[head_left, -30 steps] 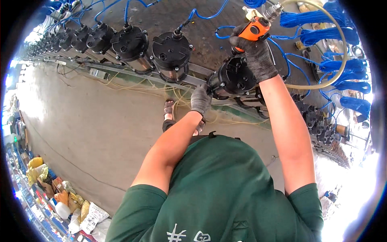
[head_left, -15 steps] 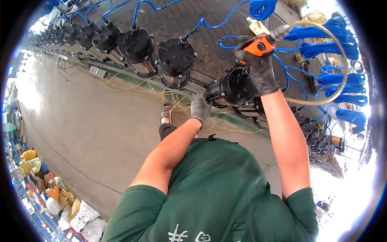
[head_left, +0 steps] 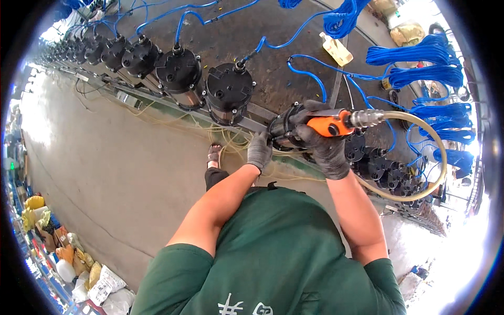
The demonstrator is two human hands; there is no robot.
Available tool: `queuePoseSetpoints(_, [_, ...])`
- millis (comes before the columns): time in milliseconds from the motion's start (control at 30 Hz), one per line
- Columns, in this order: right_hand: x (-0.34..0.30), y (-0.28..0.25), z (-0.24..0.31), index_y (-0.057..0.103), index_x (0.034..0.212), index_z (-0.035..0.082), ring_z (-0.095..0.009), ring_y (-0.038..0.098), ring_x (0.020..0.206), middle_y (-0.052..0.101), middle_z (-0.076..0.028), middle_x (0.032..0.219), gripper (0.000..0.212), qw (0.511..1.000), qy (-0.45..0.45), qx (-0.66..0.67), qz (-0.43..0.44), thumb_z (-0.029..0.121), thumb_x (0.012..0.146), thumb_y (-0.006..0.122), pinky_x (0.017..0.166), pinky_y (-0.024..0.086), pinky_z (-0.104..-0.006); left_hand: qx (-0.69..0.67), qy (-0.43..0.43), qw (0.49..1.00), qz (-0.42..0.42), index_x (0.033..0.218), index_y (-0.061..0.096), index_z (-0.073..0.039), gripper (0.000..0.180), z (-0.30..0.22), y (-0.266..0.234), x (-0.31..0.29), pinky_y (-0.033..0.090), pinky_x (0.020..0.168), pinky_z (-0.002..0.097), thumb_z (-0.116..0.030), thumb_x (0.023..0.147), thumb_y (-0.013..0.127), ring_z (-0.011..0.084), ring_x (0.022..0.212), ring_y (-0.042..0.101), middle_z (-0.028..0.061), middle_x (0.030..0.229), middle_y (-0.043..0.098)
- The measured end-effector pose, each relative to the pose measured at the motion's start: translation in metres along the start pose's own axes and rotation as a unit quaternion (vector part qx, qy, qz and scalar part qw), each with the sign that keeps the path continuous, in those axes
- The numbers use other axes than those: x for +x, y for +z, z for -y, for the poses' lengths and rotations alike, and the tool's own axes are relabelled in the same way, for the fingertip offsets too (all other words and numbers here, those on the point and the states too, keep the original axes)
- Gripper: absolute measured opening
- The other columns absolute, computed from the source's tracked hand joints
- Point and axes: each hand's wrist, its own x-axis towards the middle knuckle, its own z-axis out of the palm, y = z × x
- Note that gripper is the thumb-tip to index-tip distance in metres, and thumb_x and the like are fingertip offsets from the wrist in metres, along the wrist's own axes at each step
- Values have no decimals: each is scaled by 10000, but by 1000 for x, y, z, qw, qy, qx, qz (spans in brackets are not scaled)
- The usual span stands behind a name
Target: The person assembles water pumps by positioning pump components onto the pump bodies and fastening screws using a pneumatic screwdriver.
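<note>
My right hand (head_left: 326,152), in a dark grey glove, is wrapped round an orange air-powered driver (head_left: 328,125). A silver coupling joins the driver to a pale air hose (head_left: 443,157) that loops out to the right. Below and left of the driver is a black-capped submersible pump (head_left: 283,128), partly hidden by my right hand. The driver's working tip is hidden too. My gloved left hand (head_left: 259,151) has its fingers closed at the pump's near left edge; the exact spot they grip is partly hidden.
More pumps (head_left: 229,86) stand in a row leftward along the dark bench (head_left: 220,39); others (head_left: 378,163) stand to the right. Blue cables cross the bench to coiled bundles (head_left: 425,76). A white bottle (head_left: 336,50) lies on it. Pale hoses (head_left: 231,142) hang below the edge.
My right hand has brought the driver down and toward me, from beyond the pump to over its right side. The hose loop has dropped with it. My left hand stays at the pump.
</note>
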Motion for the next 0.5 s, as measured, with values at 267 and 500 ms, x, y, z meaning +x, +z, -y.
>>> queuePoseSetpoints(267, [6, -2, -23, 658, 1024, 73, -113, 634, 864, 686, -8, 965, 296, 993, 28, 50, 99, 76, 796, 847, 757, 537, -281, -293, -58, 952, 66, 1266, 589, -77, 437, -17, -21, 5, 446, 1019, 476, -294, 902, 693, 343, 1165, 577, 152, 1245, 619])
queuePoseSetpoints(500, [3, -14, -34, 669, 1154, 49, -111, 624, 1000, 698, -19, 1070, 427, 970, 29, 211, 118, 154, 802, 887, 902, 530, -314, -574, -18, 786, 227, 1406, 517, -74, 661, -88, -78, 21, 412, 1127, 499, -260, 830, 782, 342, 1331, 500, 121, 1405, 554])
